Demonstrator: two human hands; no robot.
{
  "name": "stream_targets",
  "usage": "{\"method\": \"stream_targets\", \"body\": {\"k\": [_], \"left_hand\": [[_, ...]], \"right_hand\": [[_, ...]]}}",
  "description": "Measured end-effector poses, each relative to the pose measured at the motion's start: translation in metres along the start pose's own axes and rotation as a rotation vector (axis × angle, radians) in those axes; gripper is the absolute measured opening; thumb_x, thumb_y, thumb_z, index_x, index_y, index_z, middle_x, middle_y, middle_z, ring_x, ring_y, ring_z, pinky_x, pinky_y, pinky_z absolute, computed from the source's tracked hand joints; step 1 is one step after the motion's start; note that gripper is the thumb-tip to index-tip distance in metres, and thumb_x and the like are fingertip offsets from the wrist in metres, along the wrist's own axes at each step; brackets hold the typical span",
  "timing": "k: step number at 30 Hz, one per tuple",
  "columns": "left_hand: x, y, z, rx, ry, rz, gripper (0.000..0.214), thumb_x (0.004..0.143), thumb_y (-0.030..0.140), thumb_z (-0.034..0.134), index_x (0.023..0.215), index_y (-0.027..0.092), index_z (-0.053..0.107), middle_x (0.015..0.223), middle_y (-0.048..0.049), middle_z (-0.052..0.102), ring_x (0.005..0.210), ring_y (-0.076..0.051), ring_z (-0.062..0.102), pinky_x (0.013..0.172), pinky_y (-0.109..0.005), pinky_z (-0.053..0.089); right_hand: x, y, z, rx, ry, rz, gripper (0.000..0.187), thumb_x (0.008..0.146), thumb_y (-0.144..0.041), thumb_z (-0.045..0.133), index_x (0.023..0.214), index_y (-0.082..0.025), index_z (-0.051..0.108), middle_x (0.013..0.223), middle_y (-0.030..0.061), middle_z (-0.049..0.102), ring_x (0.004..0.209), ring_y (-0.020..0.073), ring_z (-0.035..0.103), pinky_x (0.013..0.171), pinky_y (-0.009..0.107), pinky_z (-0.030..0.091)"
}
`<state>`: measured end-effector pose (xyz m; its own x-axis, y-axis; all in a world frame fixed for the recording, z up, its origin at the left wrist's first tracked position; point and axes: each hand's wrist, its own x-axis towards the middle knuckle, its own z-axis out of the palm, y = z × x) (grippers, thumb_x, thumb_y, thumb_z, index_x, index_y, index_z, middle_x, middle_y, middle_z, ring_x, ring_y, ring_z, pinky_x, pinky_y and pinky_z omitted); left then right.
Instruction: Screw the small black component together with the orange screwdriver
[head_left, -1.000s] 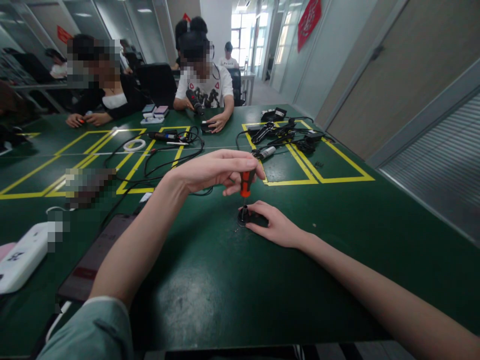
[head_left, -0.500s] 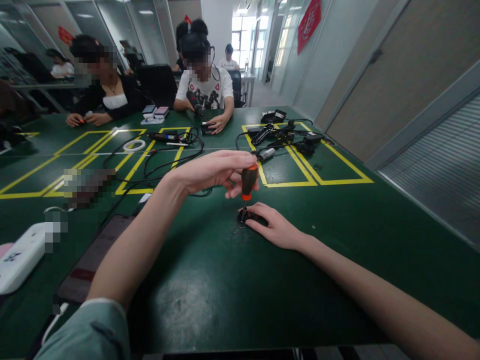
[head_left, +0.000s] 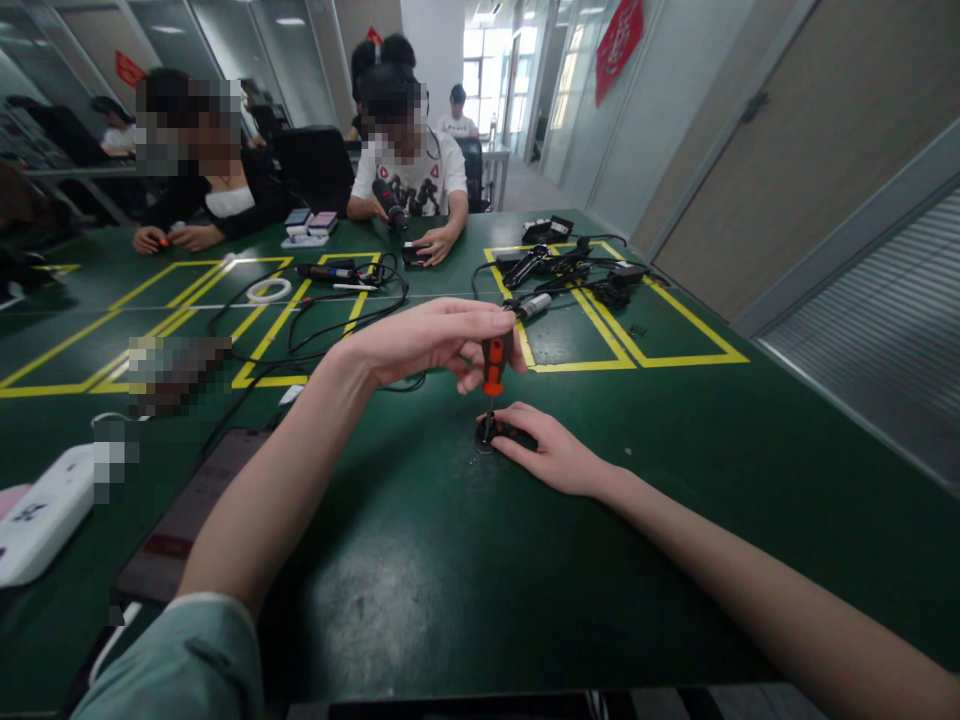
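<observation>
My left hand (head_left: 450,340) is closed on the black and orange handle of a screwdriver (head_left: 494,365), which stands nearly upright. Its shaft points down into a small black part with a round end (head_left: 486,436) lying on the green table. From the right, my right hand (head_left: 551,450) grips this part between thumb and fingers, pressing it to the tabletop. The fingers cover much of the part, so its exact kind is hidden. A few tiny specks lie beside its round end.
A phone (head_left: 195,520) and a white power strip (head_left: 52,510) lie at left. Black cables and tools (head_left: 570,270) lie within yellow tape at the back right. A white ring (head_left: 268,290) sits further left. Across the table, a person (head_left: 409,170) works with a power tool.
The screwdriver's handle has turned about its axis in my left hand, showing more orange now. My right hand stays on the black part.
</observation>
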<state>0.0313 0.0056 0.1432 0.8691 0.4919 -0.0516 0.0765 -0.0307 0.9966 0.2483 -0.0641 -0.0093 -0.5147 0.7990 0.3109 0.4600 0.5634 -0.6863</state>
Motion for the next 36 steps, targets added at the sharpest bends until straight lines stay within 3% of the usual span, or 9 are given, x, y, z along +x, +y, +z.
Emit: {"method": "stream_targets", "body": {"k": [5, 17, 22, 30, 36], "left_hand": [[0.0012, 0.0, -0.0011, -0.043, -0.055, -0.016, 0.042, 0.095, 0.056, 0.061, 0.094, 0.014, 0.068, 0.094, -0.0083, 0.077, 0.064, -0.01, 0.062, 0.06, -0.02, 0.052], [-0.0007, 0.0019, 0.0004, -0.018, -0.05, 0.023, 0.035, 0.091, 0.046, 0.071, 0.102, 0.012, 0.073, 0.084, -0.0053, 0.073, 0.059, -0.008, 0.057, 0.053, -0.018, 0.048], [-0.002, 0.0011, -0.0001, -0.031, -0.063, 0.004, 0.035, 0.087, 0.046, 0.076, 0.098, 0.014, 0.068, 0.097, -0.0088, 0.077, 0.064, -0.01, 0.063, 0.057, -0.02, 0.051], [-0.0003, -0.0016, -0.0019, -0.064, -0.092, -0.006, 0.043, 0.094, 0.057, 0.062, 0.101, 0.015, 0.066, 0.091, -0.0072, 0.077, 0.062, -0.012, 0.064, 0.059, -0.022, 0.053], [-0.0007, -0.0009, -0.0045, -0.052, -0.095, 0.022, 0.033, 0.09, 0.045, 0.07, 0.096, 0.013, 0.067, 0.093, -0.0078, 0.078, 0.064, -0.011, 0.066, 0.057, -0.021, 0.053]], "right_hand": [[0.0004, -0.0008, -0.0001, 0.004, -0.004, 0.011, 0.028, 0.102, -0.032, 0.057, 0.123, -0.017, 0.068, 0.11, 0.0127, 0.073, 0.101, 0.0249, 0.067, 0.094, 0.044, 0.057], [0.0, 0.0017, 0.0009, -0.014, 0.006, -0.007, 0.026, 0.102, -0.032, 0.057, 0.121, -0.017, 0.067, 0.107, 0.0118, 0.073, 0.099, 0.0239, 0.067, 0.092, 0.042, 0.057], [-0.0001, 0.0011, 0.0007, -0.005, 0.011, -0.006, 0.026, 0.102, -0.032, 0.058, 0.121, -0.018, 0.068, 0.108, 0.0114, 0.073, 0.1, 0.0239, 0.068, 0.092, 0.043, 0.057], [0.0004, -0.0003, -0.0001, -0.006, 0.009, -0.012, 0.026, 0.101, -0.031, 0.057, 0.121, -0.018, 0.068, 0.107, 0.0116, 0.074, 0.1, 0.0242, 0.068, 0.092, 0.043, 0.057], [0.0006, -0.0007, -0.0003, 0.001, 0.011, -0.005, 0.026, 0.101, -0.032, 0.058, 0.12, -0.018, 0.068, 0.106, 0.011, 0.073, 0.099, 0.0241, 0.068, 0.092, 0.043, 0.057]]}}
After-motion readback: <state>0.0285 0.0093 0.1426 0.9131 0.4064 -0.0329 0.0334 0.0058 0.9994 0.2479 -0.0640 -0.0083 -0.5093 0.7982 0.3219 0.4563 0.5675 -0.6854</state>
